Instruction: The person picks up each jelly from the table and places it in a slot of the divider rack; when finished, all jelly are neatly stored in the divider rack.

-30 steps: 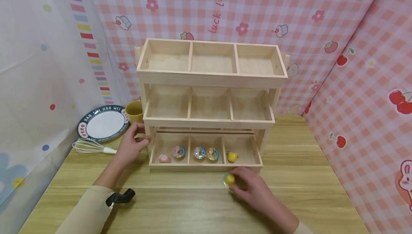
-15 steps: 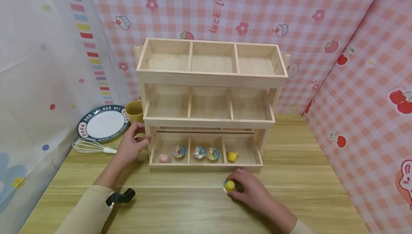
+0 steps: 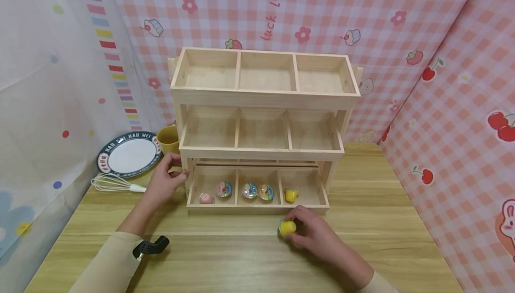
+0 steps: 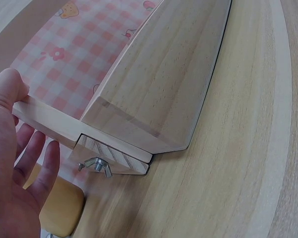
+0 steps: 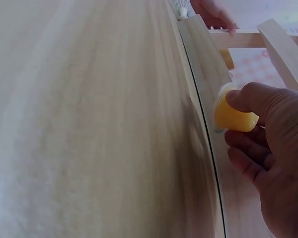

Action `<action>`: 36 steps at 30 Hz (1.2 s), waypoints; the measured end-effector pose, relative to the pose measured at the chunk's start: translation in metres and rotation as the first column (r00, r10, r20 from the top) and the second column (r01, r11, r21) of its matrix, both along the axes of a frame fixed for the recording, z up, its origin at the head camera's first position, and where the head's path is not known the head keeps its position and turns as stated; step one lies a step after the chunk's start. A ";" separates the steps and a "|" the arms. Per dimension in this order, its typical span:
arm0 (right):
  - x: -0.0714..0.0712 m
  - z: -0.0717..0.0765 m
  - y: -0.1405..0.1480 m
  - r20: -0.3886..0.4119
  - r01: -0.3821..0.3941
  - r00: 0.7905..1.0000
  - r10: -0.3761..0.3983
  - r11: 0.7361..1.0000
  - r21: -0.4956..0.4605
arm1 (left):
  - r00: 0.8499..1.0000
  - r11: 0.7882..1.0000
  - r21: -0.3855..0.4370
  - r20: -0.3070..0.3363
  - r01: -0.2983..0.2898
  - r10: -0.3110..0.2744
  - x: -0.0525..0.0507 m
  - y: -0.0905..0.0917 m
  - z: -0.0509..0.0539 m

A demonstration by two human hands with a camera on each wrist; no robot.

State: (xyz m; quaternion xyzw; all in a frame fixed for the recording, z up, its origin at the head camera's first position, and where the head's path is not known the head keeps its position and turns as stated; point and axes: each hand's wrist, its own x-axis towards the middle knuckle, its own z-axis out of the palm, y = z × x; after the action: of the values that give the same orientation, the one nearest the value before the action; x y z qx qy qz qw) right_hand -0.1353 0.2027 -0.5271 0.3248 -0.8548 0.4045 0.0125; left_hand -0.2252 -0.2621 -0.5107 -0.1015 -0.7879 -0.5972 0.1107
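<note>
My right hand pinches a small yellow jelly cup just in front of a three-tier wooden shelf. The right wrist view shows the same jelly cup between thumb and fingers. My left hand grips the shelf's left upright, and its thumb lies over the wood in the left wrist view. In the bottom tier lie a pink jelly cup and one with a printed lid at left. Two printed-lid cups occupy the middle compartment, a yellow cup the right one.
Left of the shelf, a dark-rimmed plate leans by a mustard-yellow mug. A whisk lies in front of the plate. A wing nut sticks out of the shelf's side. Checked cloth hangs behind.
The yellow jelly cup has tilted in my right hand, its side showing now, while the hand shifted only slightly. My left hand has stayed on the upright.
</note>
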 end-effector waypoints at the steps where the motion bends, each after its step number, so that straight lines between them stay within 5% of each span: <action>1: 0.000 0.001 0.000 0.010 -0.001 1.000 0.002 1.000 -0.012 | 1.000 1.000 0.001 0.000 0.001 -0.001 0.000 0.000 0.000; 14: -0.018 0.011 0.012 -0.079 -0.055 0.996 0.044 0.989 -0.137 | 1.000 1.000 0.000 0.002 -0.005 0.005 -0.001 -0.002 -0.001; 25: -0.042 0.024 0.036 -0.144 0.052 0.987 -0.072 0.989 -0.139 | 1.000 1.000 -0.012 0.000 0.000 0.000 -0.001 -0.002 -0.002; 36: -0.055 0.010 0.045 -0.160 0.169 0.968 -0.193 0.974 -0.151 | 1.000 1.000 -0.004 -0.005 0.004 -0.004 -0.001 -0.001 -0.001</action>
State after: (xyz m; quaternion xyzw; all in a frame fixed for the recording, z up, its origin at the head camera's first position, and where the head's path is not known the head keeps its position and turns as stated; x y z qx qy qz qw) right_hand -0.1900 0.2477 -0.5176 0.2776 -0.8469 0.4293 0.1462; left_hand -0.2263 -0.2633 -0.5112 -0.1046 -0.7886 -0.5957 0.1112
